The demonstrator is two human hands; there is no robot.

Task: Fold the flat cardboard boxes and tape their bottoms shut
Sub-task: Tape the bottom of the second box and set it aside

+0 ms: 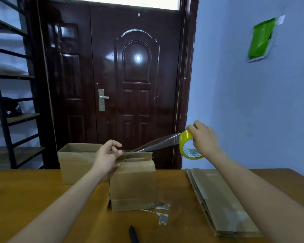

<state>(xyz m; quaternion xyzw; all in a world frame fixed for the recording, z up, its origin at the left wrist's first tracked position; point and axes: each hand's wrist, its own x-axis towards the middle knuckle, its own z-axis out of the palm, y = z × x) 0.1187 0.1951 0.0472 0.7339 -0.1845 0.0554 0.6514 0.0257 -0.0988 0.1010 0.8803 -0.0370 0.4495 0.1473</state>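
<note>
A folded cardboard box [132, 185] stands upright in the middle of the wooden table [33, 193]. My left hand [107, 156] pinches the free end of a clear tape strip [154, 143] just above the box's top. My right hand [204, 138] holds the yellow tape roll [187, 145] up and to the right, so the strip is stretched taut between both hands. A second folded box [74, 163] stands behind on the left with its top open. A stack of flat cardboard boxes [219, 202] lies at the right of the table.
A black pen-like tool [133, 234] lies at the table's near edge. Scraps of tape [162, 217] stick to the table by the box. A dark door [112, 81] is behind the table, black shelving [9, 102] to the left, a blue wall to the right.
</note>
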